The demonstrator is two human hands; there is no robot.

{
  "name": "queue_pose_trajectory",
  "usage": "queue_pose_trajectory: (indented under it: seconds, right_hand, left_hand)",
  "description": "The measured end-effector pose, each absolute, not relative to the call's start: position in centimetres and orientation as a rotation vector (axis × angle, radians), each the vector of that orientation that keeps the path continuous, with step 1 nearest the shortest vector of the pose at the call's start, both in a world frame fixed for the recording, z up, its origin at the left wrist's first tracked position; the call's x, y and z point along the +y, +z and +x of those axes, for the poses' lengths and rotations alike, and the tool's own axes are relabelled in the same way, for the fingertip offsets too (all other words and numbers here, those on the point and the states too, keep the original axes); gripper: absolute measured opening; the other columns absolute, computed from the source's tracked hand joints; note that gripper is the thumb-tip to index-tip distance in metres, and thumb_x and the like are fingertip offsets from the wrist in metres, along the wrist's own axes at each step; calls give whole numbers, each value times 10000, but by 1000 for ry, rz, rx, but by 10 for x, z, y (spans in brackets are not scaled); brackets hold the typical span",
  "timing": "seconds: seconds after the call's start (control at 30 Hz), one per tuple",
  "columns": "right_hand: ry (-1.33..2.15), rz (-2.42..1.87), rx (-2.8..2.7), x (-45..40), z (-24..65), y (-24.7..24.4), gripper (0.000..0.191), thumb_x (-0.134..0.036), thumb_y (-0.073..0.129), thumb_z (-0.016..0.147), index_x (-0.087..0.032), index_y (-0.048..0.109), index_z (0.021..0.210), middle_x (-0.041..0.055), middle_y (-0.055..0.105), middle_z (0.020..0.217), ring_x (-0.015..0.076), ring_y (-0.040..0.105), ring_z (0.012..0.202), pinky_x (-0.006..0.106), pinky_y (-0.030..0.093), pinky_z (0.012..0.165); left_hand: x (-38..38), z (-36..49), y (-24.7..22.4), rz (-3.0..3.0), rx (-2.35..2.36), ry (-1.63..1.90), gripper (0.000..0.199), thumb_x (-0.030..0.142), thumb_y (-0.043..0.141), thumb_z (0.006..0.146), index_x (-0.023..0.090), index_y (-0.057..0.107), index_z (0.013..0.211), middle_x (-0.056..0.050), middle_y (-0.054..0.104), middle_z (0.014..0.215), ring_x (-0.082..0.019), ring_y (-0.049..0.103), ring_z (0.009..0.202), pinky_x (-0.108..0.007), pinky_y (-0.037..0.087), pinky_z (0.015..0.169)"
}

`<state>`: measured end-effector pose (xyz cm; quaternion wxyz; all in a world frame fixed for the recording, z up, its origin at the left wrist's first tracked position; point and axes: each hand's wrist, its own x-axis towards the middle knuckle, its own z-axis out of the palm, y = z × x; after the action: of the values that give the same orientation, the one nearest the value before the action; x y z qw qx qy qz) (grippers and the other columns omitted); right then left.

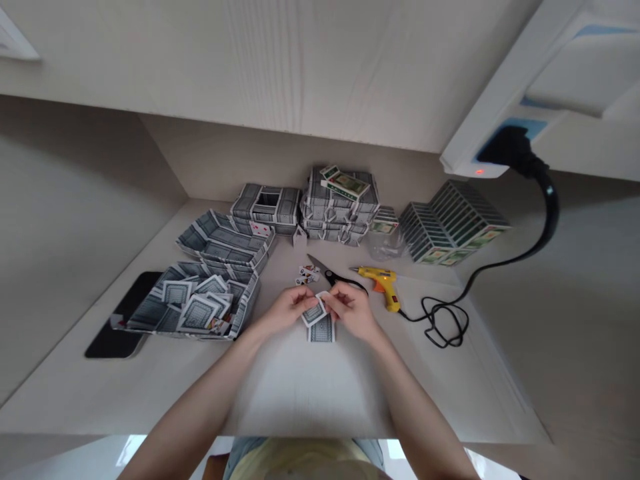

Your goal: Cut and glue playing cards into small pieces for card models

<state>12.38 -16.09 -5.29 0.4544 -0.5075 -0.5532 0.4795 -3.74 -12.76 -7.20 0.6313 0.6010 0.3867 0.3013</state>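
Note:
Both hands pinch one playing card [314, 313], patterned back facing up and slightly tilted, above the middle of the table. My left hand [290, 307] grips its left edge between thumb and fingers. At its upper right edge, my right hand [351, 308] has thumb and fingers closed on it. A second card [321, 331] lies face down just beneath, partly covered by the held one. Black-handled scissors [336, 277] lie beyond my right hand, partly hidden by it. Beside the blades are small cut card pieces [306, 275] with printed faces.
A yellow glue gun [383, 283] lies right, its cord [450, 313] running to a wall plug [507, 148]. Left stands a card-built box [245, 313] of loose cards, near a phone [113, 339]. Card boxes [340, 213] and stacked card packs [450, 227] line the back under a low shelf [280, 73].

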Motion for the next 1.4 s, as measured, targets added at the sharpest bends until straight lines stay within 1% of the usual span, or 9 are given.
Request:
queue_pose_trajectory:
  seconds: [0.17,0.27,0.4,0.5,0.67,0.87,1.03,1.17,1.4]
  right_hand:
    - [1233,-1204,-1287,-159,125,-48,297,-432,606,694,-197,477,566,-49,497,459,72,392,355,197,300,349]
    - [1214,-1206,-1253,-157,124,-47,322,-457,618,671,-196,465,561,-60,448,444,69,354,370,196,274,357]
    - [1070,-1244,-1332,-156,121,-48,364,-454,588,701,-191,420,513,-63,333,460,74,320,438,201,268,417]
    - [1065,-1240,-1337,-156,120,-49,375,-443,563,725,-189,401,503,-61,306,472,76,301,447,208,252,428]
    - [1123,-1268,-1312,-154,123,-50,347,-438,580,710,-187,441,514,-60,340,462,77,301,435,212,236,421]
    - [1188,-1227,-1293,-155,122,-51,336,-419,592,710,-181,465,510,-64,369,451,72,315,427,207,243,414]
    - [1278,-1216,-1232,-156,119,-51,328,-427,604,701,-180,473,530,-73,359,427,63,285,405,204,216,387]
    - [1329,-1188,-1203,-157,116,-51,348,-443,612,688,-177,466,516,-84,324,396,57,254,385,207,201,380]
    - [1297,-1190,-1165,-155,118,-52,329,-419,618,695,-172,480,529,-77,352,415,57,276,399,208,205,392]
  left_hand:
    - [-135,-37,-73,1497,833,609,405,500,457,770,130,507,612,36,397,540,-75,347,522,-188,282,471]
    - [-142,-35,-69,1525,849,655,426,505,444,775,141,443,554,42,329,520,-68,300,510,-189,252,461]
    - [-153,-28,-64,1500,890,747,456,512,438,770,161,340,497,48,274,495,-61,250,480,-200,212,439]
    - [-157,-23,-65,1483,925,775,452,503,430,778,162,343,494,47,281,487,-63,258,475,-201,212,437]
    - [-153,-23,-66,1508,831,721,412,443,465,786,141,409,510,38,338,525,-63,296,503,-194,240,454]
    - [-153,-25,-60,1300,774,635,351,449,513,756,123,530,627,25,425,537,-70,356,494,-199,281,460]
    - [-156,-24,-60,1249,793,616,402,508,512,726,123,524,609,19,438,528,-73,358,482,-205,285,460]
    - [-156,-26,-64,1252,808,617,385,481,501,743,114,523,628,25,412,544,-70,343,505,-199,271,474]
    - [-153,-26,-68,1378,774,630,366,445,460,794,103,547,699,10,434,612,-74,356,548,-199,285,499]
